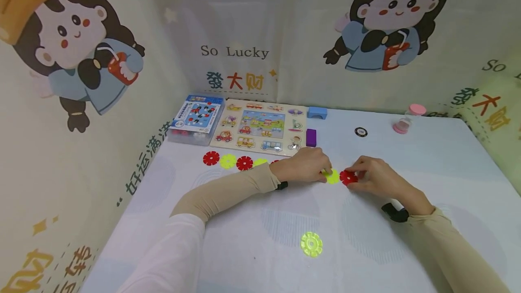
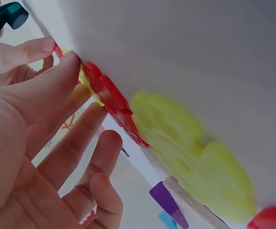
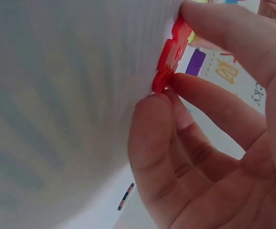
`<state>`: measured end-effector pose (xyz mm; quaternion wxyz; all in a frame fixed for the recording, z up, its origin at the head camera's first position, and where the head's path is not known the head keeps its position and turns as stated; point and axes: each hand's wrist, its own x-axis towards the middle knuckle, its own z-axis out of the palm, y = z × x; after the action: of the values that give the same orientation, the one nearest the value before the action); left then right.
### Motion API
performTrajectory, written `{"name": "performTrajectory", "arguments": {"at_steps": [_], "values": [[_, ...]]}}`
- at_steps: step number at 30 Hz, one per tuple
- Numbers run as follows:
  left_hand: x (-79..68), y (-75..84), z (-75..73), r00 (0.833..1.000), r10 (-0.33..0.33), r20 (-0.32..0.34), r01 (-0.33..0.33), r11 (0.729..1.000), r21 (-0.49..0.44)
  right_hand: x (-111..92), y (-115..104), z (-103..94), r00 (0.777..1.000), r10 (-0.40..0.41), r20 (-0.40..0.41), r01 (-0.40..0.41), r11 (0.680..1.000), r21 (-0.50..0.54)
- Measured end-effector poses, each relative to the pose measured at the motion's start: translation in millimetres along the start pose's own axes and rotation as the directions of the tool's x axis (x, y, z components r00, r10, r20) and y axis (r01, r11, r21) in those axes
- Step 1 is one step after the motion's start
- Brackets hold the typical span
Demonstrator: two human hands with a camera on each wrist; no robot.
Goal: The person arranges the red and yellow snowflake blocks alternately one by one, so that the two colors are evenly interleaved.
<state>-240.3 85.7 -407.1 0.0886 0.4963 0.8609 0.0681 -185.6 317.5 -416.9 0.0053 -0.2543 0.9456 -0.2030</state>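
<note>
My left hand (image 1: 307, 165) pinches a yellow-green snowflake disc (image 1: 332, 176) between thumb and fingers at the right end of a row. Just right of it, my right hand (image 1: 376, 177) holds a red snowflake disc (image 1: 348, 177) by its edges, thumb on one side and fingers on the other. The row alternates red and yellow-green, starting with a red disc (image 1: 211, 158) at the left; my left hand and sleeve hide its middle. The left wrist view shows a hidden red disc (image 2: 111, 98) and a large yellow-green one (image 2: 185, 157) lying flat. A single yellow-green disc (image 1: 311, 244) lies nearer me.
Behind the row lie a wooden vehicle puzzle board (image 1: 260, 125) and a boxed molecule set (image 1: 197, 119). A purple block (image 1: 311, 138), a blue arch block (image 1: 317, 112), a black round chip (image 1: 361, 132) and a pink-capped sand timer (image 1: 408, 119) stand farther back. Printed cloth walls surround the table.
</note>
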Motion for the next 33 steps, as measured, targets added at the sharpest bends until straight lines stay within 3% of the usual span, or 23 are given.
{"name": "performTrajectory", "arguments": {"at_steps": [6, 12, 14, 17, 22, 25, 29, 33], "values": [[-0.1, -0.4, -1.1, 1.000, 0.001, -0.010, -0.001, 1.000, 0.003, -1, -1, -0.1, 1.000, 0.017, 0.019, -0.016, 1.000, -0.014], [1.7, -1.1, -1.5, 1.000, 0.020, -0.013, -0.020, 1.000, -0.006, -10, -17, 2.9, 0.997, 0.070, -0.029, -0.071, 0.997, -0.041], [3.2, -1.7, -2.1, 1.000, 0.022, -0.006, -0.022, 1.000, -0.007, -16, -35, 6.0, 0.999, 0.034, -0.041, -0.035, 0.999, -0.024], [6.8, -1.9, -4.2, 1.000, 0.020, -0.002, -0.020, 1.000, -0.010, -26, -74, 13.5, 0.996, -0.076, 0.039, 0.075, 0.996, 0.037], [19.8, 1.8, -2.7, 0.999, 0.041, -0.006, -0.041, 0.998, -0.042, -43, -132, 37.1, 0.932, -0.290, 0.218, 0.276, 0.957, 0.093], [27.6, 7.9, 0.4, 0.998, 0.065, 0.004, -0.064, 0.997, -0.036, -48, -145, 48.3, 0.912, -0.355, 0.208, 0.354, 0.934, 0.042], [36.0, 16.3, 3.6, 0.997, 0.067, 0.026, -0.066, 0.998, -0.017, -49, -146, 53.7, 0.921, -0.347, 0.178, 0.354, 0.935, -0.011], [40.7, 21.4, 5.0, 0.999, 0.038, 0.029, -0.038, 0.999, -0.010, -49, -144, 53.7, 0.927, -0.324, 0.190, 0.329, 0.944, 0.005]]}}
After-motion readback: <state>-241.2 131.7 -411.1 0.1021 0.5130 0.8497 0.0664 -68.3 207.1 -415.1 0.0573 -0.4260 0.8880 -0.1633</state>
